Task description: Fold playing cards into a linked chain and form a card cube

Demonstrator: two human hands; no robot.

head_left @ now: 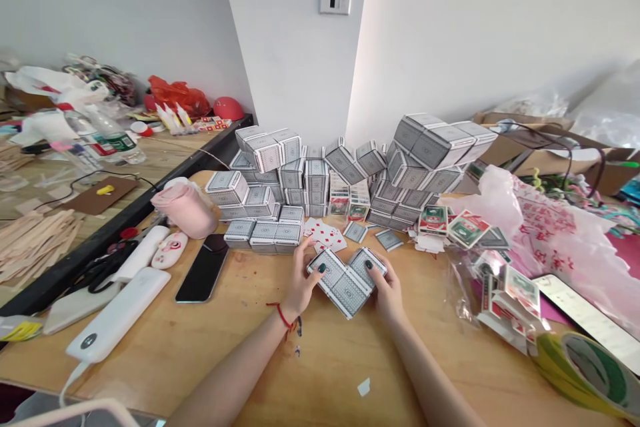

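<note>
My left hand (301,283) and my right hand (388,285) grip a V-shaped block of grey-backed playing cards (349,290) from either side. Each thumb lies on the top face; the fingers curl round the outer edges and are partly hidden. The block is held just above the wooden table (320,387). Just beyond it lie several face-up diamond cards (324,235) and a few grey-backed cards (355,232). Behind these, similar card blocks are stacked on the left (276,235) and on the right (420,140), some tilted.
At left are a black phone (203,269), a white power bank (119,315) and a rolled pink cloth (184,207). At right stand opened card boxes (515,300), a lit phone (590,307), a tape roll (585,370) and a plastic bag (550,220). A paper scrap (364,387) lies in front.
</note>
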